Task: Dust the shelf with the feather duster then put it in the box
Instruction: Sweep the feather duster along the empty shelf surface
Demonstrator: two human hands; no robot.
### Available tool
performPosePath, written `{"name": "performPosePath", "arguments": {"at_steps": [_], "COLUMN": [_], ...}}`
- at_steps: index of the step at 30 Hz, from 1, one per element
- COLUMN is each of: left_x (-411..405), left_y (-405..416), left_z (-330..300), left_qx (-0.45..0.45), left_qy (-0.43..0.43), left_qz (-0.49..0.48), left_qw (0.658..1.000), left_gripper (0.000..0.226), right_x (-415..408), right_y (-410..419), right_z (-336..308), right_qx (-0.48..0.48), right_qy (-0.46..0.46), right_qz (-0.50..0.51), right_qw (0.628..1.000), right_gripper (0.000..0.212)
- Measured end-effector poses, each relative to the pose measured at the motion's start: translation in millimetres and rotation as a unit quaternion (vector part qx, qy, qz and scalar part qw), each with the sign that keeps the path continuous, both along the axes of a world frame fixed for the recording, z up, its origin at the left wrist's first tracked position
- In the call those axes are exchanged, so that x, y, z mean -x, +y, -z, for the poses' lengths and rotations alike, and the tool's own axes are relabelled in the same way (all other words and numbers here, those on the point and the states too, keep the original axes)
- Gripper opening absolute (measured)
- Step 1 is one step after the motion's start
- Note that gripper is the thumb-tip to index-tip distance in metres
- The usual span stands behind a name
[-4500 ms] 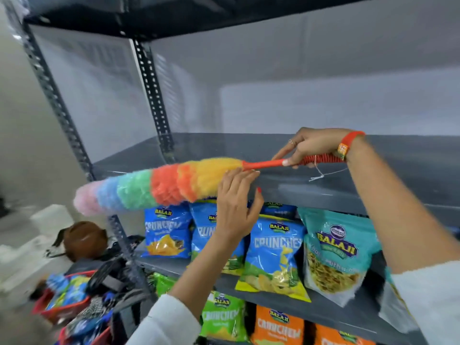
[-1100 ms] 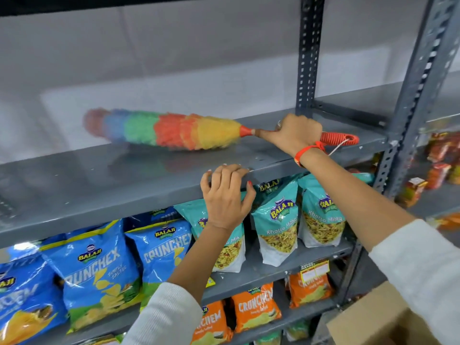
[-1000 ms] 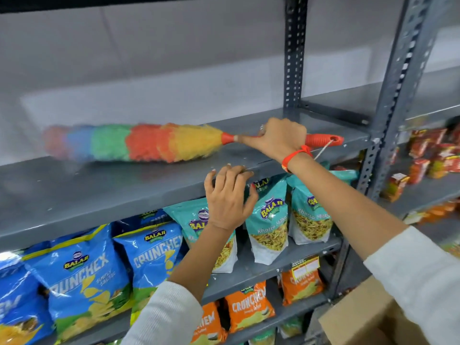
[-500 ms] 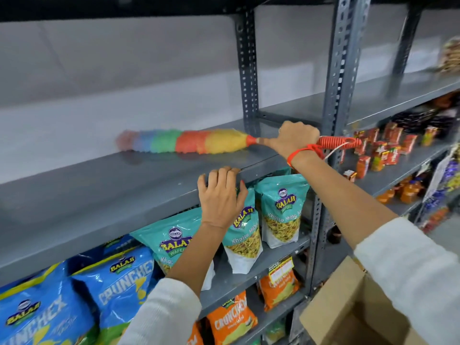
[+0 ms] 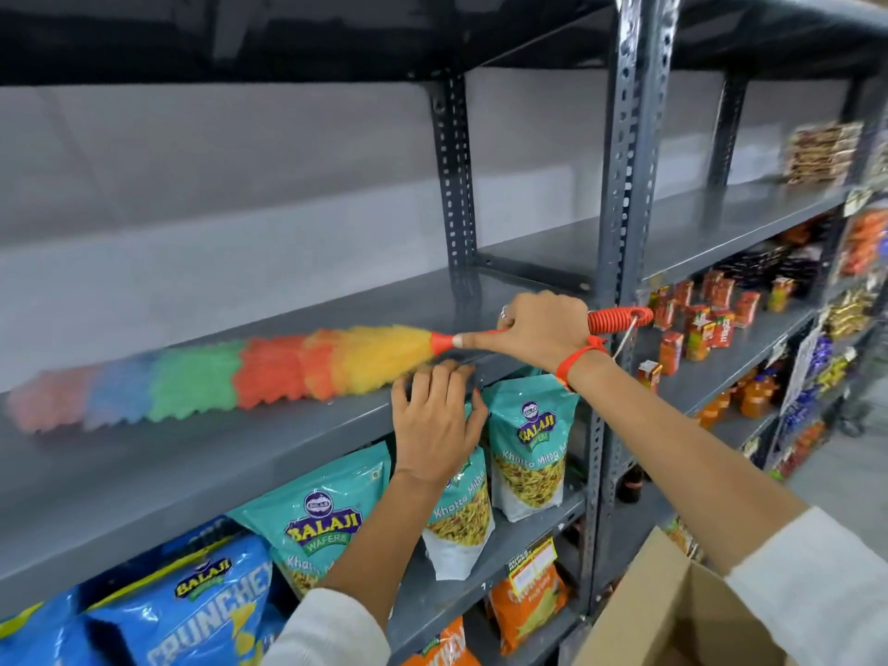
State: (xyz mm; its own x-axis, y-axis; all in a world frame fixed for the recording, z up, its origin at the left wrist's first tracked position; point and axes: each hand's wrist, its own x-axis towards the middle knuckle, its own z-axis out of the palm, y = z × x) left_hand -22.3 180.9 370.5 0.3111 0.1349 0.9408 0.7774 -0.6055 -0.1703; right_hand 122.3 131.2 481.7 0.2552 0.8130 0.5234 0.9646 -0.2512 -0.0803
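On the grey shelf [image 5: 202, 468], right hand [image 5: 538, 329] fingers grip the feather duster [image 5: 230, 377]; left hand [image 5: 435, 425] fingers spread; box [image 5: 639, 612] interior unseen.

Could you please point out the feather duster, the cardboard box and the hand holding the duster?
feather duster [image 5: 269, 372]: head view, on the orange band of its fluffy head.
cardboard box [image 5: 644, 603]: head view, on its outer side wall, bottom right.
right hand [image 5: 538, 329]: head view, on the back of the hand.
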Motion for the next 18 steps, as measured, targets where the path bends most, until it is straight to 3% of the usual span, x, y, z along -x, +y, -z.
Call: {"name": "performPosePath", "arguments": {"at_steps": [10, 18], "left_x": [-20.7, -45.9], "left_y": [-2.4, -10.9], "left_z": [-1.0, -3.8], "left_qx": [0.065, 0.111], "left_qy": [0.009, 0.036], "left_qz": [-0.068, -0.061], "left_qw": [0.996, 0.991], "left_gripper": [0.028, 0.041], "right_x": [-47.4, -98.6], "right_y": [-14.5, -64.0], "right_z": [1.0, 0.0], "right_qx": [0.023, -0.026], "right_qy": [0.024, -0.003], "right_qz": [0.158, 0.303], "right_qw": [0.987, 0.953], "right_gripper": [0.077, 0.063]}}
